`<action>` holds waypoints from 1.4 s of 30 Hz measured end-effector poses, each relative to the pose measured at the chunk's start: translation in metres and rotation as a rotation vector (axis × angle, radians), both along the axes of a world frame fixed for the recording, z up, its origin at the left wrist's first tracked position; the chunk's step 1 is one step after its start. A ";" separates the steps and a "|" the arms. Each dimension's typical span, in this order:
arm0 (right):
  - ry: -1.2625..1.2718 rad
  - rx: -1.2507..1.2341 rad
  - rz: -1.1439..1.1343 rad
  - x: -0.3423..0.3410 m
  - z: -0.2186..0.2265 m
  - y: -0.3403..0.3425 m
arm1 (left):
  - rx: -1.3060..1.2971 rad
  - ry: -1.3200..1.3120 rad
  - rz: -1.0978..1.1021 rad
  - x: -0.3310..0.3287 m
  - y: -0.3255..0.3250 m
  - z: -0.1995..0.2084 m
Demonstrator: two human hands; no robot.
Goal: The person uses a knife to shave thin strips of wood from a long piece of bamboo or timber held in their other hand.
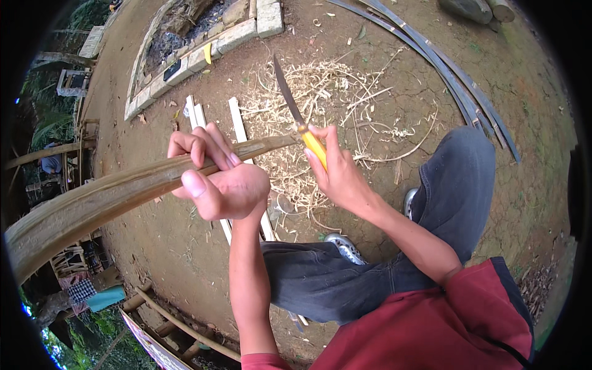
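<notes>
A long brown wooden piece (117,192), with a groove along it, runs from the left edge of the view toward the middle and looks narrower at its far end. My left hand (225,182) is closed on it, palm turned up, fingers curled over the wood and thumb along its near side. In my right hand (342,176) is a knife (313,145) with a yellow handle and a long, dark, slightly curved blade. The blade points up and away. Where blade meets handle, the knife is beside the wood's far end; whether they touch I cannot tell.
Pale curled shavings (320,92) cover the dirt ahead. Light-coloured strips (237,120) lie under my left hand. Long dark strips (431,52) curve across the right. A block-edged fire pit (209,54) is at the far left, and a bamboo rail (179,327) stands lower left.
</notes>
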State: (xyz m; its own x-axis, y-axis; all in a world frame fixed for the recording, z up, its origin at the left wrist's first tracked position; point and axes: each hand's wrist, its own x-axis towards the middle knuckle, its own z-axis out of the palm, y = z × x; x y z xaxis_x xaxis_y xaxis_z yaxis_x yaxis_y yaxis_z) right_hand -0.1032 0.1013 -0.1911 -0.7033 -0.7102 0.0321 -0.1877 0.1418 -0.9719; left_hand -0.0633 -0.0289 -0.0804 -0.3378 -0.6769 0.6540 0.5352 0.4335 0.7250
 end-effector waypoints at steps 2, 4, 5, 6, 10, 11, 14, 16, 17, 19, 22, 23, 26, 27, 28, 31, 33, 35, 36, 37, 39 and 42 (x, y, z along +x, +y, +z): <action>0.239 -0.241 -0.116 0.001 0.007 -0.008 | 0.027 -0.006 0.000 0.000 0.002 -0.002; 0.464 -0.419 -0.203 0.002 -0.024 -0.017 | 0.029 -0.004 -0.004 -0.005 0.005 0.000; 0.333 -0.175 -0.068 0.007 -0.061 -0.015 | 0.018 -0.005 -0.014 -0.007 0.008 0.000; 0.198 0.066 0.062 0.012 -0.098 -0.004 | 0.006 -0.005 -0.026 -0.007 0.011 0.001; -0.069 0.304 0.191 0.004 -0.054 -0.004 | -0.007 -0.005 0.035 -0.009 0.014 -0.002; -0.072 0.244 0.183 0.004 -0.042 -0.002 | -0.008 -0.025 0.058 -0.008 0.017 -0.001; 0.102 -0.134 -0.056 -0.002 -0.006 -0.011 | -0.010 -0.010 -0.011 -0.007 0.008 -0.001; 0.236 -0.249 -0.120 -0.003 -0.011 -0.017 | 0.005 -0.020 -0.009 -0.004 0.008 -0.001; 0.303 -0.306 -0.151 -0.003 -0.019 -0.019 | 0.019 -0.027 0.002 -0.004 0.008 -0.003; 0.203 -0.004 0.026 0.007 -0.098 -0.014 | 0.032 -0.023 0.009 -0.011 0.012 0.001; -0.055 0.314 0.183 0.017 -0.095 -0.009 | 0.007 0.016 0.049 -0.005 0.011 -0.007; -0.111 0.289 0.173 0.011 -0.069 -0.009 | -0.003 0.006 0.016 -0.006 0.012 -0.005; 0.108 -0.033 0.029 -0.006 -0.027 -0.014 | -0.015 -0.040 0.031 -0.009 0.014 0.001; 0.129 -0.138 -0.012 -0.010 0.002 -0.016 | -0.007 -0.045 0.044 -0.007 0.011 0.001; 0.144 -0.236 -0.065 -0.010 0.016 -0.014 | 0.006 -0.056 0.045 -0.006 0.011 0.002; 0.415 -0.435 -0.205 0.000 -0.021 -0.019 | 0.021 -0.060 0.050 -0.007 0.012 0.005; 0.225 -0.003 0.003 0.017 -0.107 0.000 | -0.001 -0.056 0.061 -0.014 0.017 0.004; 0.149 0.325 0.145 0.023 -0.135 0.006 | 0.000 -0.029 0.117 -0.014 0.018 0.002; 0.037 0.336 0.165 0.011 -0.118 -0.003 | 0.008 -0.043 0.075 -0.012 0.015 0.000; -0.087 0.362 0.211 0.006 -0.086 -0.005 | 0.022 -0.019 0.114 -0.011 0.010 0.000; -0.184 0.394 0.213 0.008 -0.065 0.002 | 0.064 0.021 0.146 -0.018 0.001 0.003; -0.115 0.387 0.179 0.003 -0.066 0.003 | 0.022 -0.026 0.076 -0.010 0.000 0.002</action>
